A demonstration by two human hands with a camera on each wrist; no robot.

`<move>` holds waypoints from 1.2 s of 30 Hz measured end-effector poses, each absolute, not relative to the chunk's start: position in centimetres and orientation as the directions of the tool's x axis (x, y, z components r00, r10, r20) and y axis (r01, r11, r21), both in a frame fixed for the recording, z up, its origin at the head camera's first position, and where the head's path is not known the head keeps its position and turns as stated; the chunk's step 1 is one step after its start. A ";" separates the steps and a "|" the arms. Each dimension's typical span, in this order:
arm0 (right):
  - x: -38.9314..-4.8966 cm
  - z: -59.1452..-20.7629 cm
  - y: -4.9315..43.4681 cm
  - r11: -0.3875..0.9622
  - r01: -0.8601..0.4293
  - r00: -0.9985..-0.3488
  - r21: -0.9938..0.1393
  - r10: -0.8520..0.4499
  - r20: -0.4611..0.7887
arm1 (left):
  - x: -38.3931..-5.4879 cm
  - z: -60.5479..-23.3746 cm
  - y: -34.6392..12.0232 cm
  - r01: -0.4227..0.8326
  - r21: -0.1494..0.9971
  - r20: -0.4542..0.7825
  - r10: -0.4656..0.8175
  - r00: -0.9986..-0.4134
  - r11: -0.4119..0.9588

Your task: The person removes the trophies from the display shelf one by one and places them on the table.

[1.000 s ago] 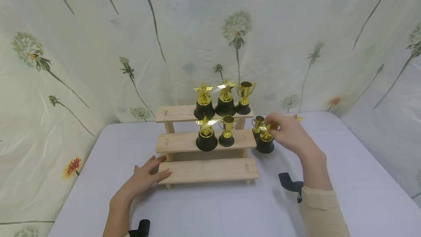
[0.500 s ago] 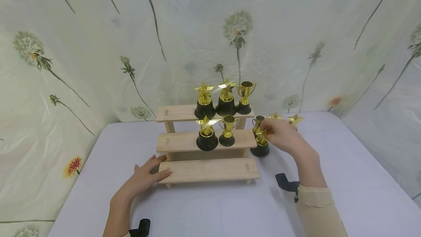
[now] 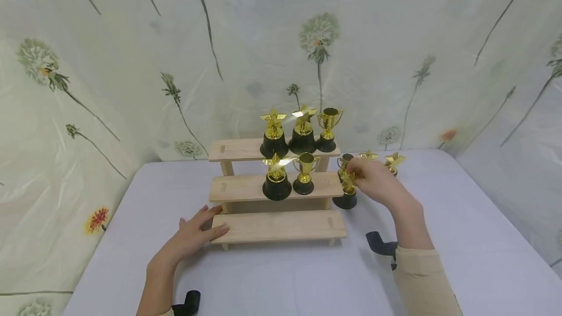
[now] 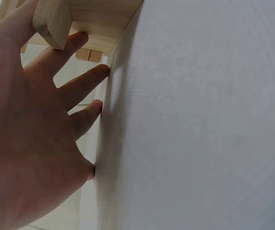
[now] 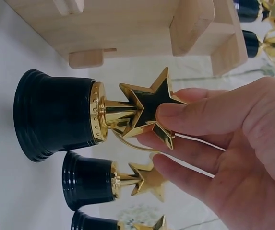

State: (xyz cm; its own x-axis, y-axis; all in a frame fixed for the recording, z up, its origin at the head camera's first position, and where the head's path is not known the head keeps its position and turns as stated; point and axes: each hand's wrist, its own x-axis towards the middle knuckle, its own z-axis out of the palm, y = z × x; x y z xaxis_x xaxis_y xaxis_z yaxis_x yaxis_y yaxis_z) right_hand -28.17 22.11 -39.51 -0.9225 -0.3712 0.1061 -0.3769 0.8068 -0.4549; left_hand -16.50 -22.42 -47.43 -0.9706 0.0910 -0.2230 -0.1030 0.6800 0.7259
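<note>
The right hand reaches toward the table's far edge, grip clamped on the top of an upright trophy beside the stand's right end. The left hand spreads its grip apart, touching the stand's left edge.

Star trophy: gold star, short gold stem, studded gold collar, flared glossy black base; upright, pinched by the star, at the right end of the wooden stand; stand is pale, three tiers stepping up toward the far side, on desk.
</note>
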 end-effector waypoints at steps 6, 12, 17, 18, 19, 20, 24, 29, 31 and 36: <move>-28.1 -39.5 21.9 0.802 -0.387 -0.919 -0.455 -0.376 0.120 | -16.4 -47.4 -22.4 -0.107 0.726 -0.225 0.087 -0.970 0.679; -27.9 -39.2 21.9 0.802 -0.370 -0.924 -0.469 -0.370 0.097 | -16.2 -47.3 -22.3 -0.120 0.724 -0.233 0.077 -0.969 0.679; -27.6 -38.4 21.5 0.803 -0.361 -0.930 -0.475 -0.350 0.114 | -16.2 -47.3 -22.3 -0.109 0.722 -0.225 0.083 -0.971 0.684; -27.5 -38.2 21.3 0.800 -0.368 -0.928 -0.473 -0.350 0.130 | -16.3 -47.3 -22.3 -0.107 0.721 -0.224 0.084 -0.971 0.685; -27.4 -38.1 21.2 0.796 -0.381 -0.923 -0.471 -0.353 0.152 | -16.3 -47.4 -22.3 -0.105 0.721 -0.223 0.086 -0.971 0.685; -27.4 -38.0 21.0 0.790 -0.395 -0.918 -0.470 -0.354 0.176 | -16.3 -47.4 -22.3 -0.103 0.721 -0.221 0.088 -0.971 0.685; -27.1 -37.8 20.5 0.777 -0.437 -0.898 -0.454 -0.347 0.270 | -16.3 -47.3 -22.3 -0.104 0.722 -0.222 0.086 -0.971 0.684; -26.9 -37.9 20.3 0.752 -0.503 -0.847 -0.426 -0.329 0.418 | -16.3 -47.2 -22.2 -0.102 0.722 -0.220 0.088 -0.972 0.684; -26.8 -37.9 20.1 0.732 -0.534 -0.819 -0.423 -0.324 0.472 | -16.3 -47.2 -22.2 -0.098 0.724 -0.217 0.090 -0.972 0.683; -26.6 -37.8 19.6 0.682 -0.611 -0.755 -0.402 -0.349 0.556 | -16.3 -47.2 -22.2 -0.098 0.729 -0.214 0.090 -0.973 0.677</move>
